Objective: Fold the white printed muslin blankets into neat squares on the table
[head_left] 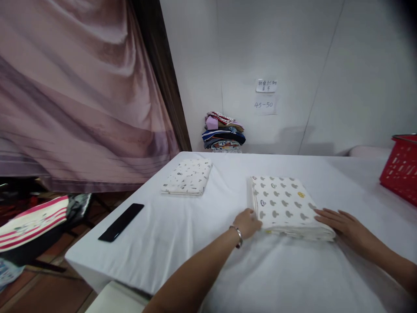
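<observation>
A white folded cloth (282, 201) printed with grey mouse-head shapes lies on the table, its layered near edge facing me. At its near left corner my left hand (248, 223), with a silver bracelet on the wrist, has its fingers curled against the cloth's side and seems to grip it. My right hand (342, 224) rests with fingers stretched out over the near right edge of the same cloth. Farther left lies a second white folded cloth (188, 177) with small dark prints, apart from both hands.
A black flat slab (121, 222) lies near the left edge of the white-covered table (156, 256). A red basket (400, 167) stands at the right. Behind the table is a stack of folded fabrics (224, 132). A pink curtain (81, 95) hangs at the left.
</observation>
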### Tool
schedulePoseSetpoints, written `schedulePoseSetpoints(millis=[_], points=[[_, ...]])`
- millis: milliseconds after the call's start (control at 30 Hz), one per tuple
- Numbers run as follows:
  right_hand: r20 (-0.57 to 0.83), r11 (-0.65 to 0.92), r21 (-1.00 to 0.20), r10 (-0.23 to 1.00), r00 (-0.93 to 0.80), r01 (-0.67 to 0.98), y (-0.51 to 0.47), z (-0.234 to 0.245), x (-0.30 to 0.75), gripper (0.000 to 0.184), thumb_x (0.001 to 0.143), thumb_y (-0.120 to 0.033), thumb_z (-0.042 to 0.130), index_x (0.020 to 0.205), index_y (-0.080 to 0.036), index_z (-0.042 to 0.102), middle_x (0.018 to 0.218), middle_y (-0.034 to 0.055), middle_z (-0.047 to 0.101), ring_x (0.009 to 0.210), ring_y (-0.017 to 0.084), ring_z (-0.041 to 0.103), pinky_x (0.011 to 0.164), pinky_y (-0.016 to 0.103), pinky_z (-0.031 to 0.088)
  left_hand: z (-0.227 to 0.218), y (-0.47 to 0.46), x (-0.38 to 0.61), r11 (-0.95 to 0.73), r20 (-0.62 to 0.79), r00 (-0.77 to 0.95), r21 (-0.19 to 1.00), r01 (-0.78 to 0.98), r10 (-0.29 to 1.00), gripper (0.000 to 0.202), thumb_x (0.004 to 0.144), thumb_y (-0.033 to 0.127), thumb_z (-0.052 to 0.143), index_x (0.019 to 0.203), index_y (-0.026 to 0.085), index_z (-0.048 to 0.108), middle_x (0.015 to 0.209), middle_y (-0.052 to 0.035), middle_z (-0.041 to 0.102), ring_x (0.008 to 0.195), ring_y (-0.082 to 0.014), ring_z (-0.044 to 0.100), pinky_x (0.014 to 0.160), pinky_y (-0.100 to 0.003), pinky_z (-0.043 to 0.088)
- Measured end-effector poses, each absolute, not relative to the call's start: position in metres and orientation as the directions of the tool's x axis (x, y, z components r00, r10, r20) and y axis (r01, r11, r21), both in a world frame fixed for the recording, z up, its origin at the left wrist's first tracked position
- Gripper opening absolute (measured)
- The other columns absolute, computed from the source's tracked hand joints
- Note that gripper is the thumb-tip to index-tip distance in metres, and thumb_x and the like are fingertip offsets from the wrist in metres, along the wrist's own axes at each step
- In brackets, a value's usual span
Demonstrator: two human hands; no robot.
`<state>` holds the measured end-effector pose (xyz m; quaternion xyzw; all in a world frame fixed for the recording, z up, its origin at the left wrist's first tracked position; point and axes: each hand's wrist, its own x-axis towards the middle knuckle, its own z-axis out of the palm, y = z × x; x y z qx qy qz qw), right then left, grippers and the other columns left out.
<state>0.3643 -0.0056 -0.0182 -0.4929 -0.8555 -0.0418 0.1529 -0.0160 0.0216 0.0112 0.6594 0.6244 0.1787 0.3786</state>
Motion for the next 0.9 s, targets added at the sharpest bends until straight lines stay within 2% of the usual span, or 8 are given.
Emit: schedulePoseSetpoints(millis=[67, 200, 300, 467, 567, 700, 800, 900], points=[[0.277, 0.462, -0.133, 0.867, -0.414, 0.877, -0.003, -0.012, 0.375, 0.038, 0.083, -0.029, 0.038, 0.112, -0.034, 0.062, 0.126, -0.0026, 0.053, 0.120, 0.024, 0.045, 0.094, 0.046, 0.042, 0.011, 0.007, -0.010, 0.029, -0.216, 0.187, 0.725, 0.688, 0.958, 0.055, 0.068, 0.038, 0.060, 0.120, 0.020, 0.049, 0.098, -0.0057, 0.067, 0.091, -0.0212, 0.061, 0.078, -0.028, 0.045], [0.385, 0.363, -0.286, 0.891, -0.241, 0.887, 0.005, 0.012, 0.336, 0.039, 0.082, -0.030, 0.036, 0.109, -0.029, 0.064, 0.121, 0.0006, 0.057, 0.116, 0.024, 0.049, 0.091, 0.042, 0.047, 0.014, 0.002, -0.010, 0.086, -0.220, 0.135, 0.767, 0.636, 0.966, 0.059, 0.065, 0.036, 0.061, 0.121, 0.020, 0.050, 0.095, -0.0065, 0.067, 0.089, -0.0227, 0.061, 0.074, -0.028, 0.044], [0.322, 0.409, -0.370, 0.898, -0.298, 0.834, 0.019, 0.025, 0.282, 0.039, 0.085, -0.040, 0.038, 0.114, -0.027, 0.061, 0.124, 0.0018, 0.055, 0.118, 0.025, 0.047, 0.088, 0.040, 0.050, 0.014, 0.002, -0.011, 0.092, -0.209, 0.116, 0.776, 0.624, 0.971, 0.055, 0.066, 0.035, 0.060, 0.119, 0.021, 0.052, 0.090, -0.0052, 0.067, 0.086, -0.0226, 0.061, 0.073, -0.028, 0.043], [0.287, 0.519, -0.241, 0.845, -0.451, 0.820, 0.071, 0.024, 0.209, 0.047, 0.089, -0.038, 0.033, 0.131, -0.021, 0.046, 0.136, 0.0060, 0.042, 0.127, 0.025, 0.035, 0.102, 0.046, 0.034, 0.010, -0.009, -0.008, 0.008, -0.110, 0.108, 0.738, 0.675, 0.988, 0.050, 0.072, 0.034, 0.052, 0.121, 0.023, 0.049, 0.083, -0.0025, 0.067, 0.080, -0.0213, 0.060, 0.071, -0.029, 0.042], [0.231, 0.424, -0.159, 0.894, -0.384, 0.892, 0.104, 0.017, 0.186, 0.051, 0.089, -0.037, 0.031, 0.134, -0.015, 0.041, 0.141, 0.0110, 0.035, 0.131, 0.027, 0.028, 0.103, 0.049, 0.029, 0.008, -0.014, -0.006, -0.049, -0.053, 0.124, 0.714, 0.699, 0.991, 0.046, 0.075, 0.036, 0.049, 0.120, 0.025, 0.048, 0.081, -0.0010, 0.067, 0.077, -0.0203, 0.060, 0.069, -0.028, 0.041], [0.166, 0.336, -0.076, 0.933, -0.320, 0.939, 0.121, 0.001, 0.174, 0.051, 0.091, -0.041, 0.027, 0.135, -0.016, 0.039, 0.143, 0.0098, 0.032, 0.132, 0.026, 0.025, 0.103, 0.051, 0.026, 0.007, -0.015, -0.009, -0.127, 0.000, 0.175, 0.693, 0.710, 0.985, 0.037, 0.078, 0.038, 0.047, 0.112, 0.027, 0.053, 0.082, -0.0009, 0.067, 0.075, -0.0196, 0.060, 0.067, -0.027, 0.041], [0.186, 0.357, -0.056, 0.921, -0.342, 0.932, 0.121, -0.008, 0.176, 0.053, 0.092, -0.044, 0.023, 0.135, -0.018, 0.038, 0.144, 0.0085, 0.029, 0.132, 0.025, 0.024, 0.104, 0.050, 0.024, 0.007, -0.011, -0.014, -0.131, -0.014, 0.213, 0.749, 0.649, 0.977, 0.036, 0.078, 0.044, 0.048, 0.108, 0.027, 0.058, 0.081, -0.0012, 0.067, 0.075, -0.0192, 0.060, 0.067, -0.027, 0.042], [0.207, 0.373, -0.059, 0.912, -0.354, 0.926, 0.121, -0.013, 0.180, 0.053, 0.092, -0.046, 0.021, 0.135, -0.019, 0.038, 0.144, 0.0080, 0.030, 0.132, 0.025, 0.025, 0.103, 0.051, 0.025, 0.007, -0.002, -0.018, -0.045, -0.061, 0.182, 0.849, 0.526, 0.981, 0.035, 0.078, 0.045, 0.048, 0.103, 0.025, 0.062, 0.079, -0.0012, 0.067, 0.073, -0.0171, 0.059, 0.067, -0.026, 0.044]])
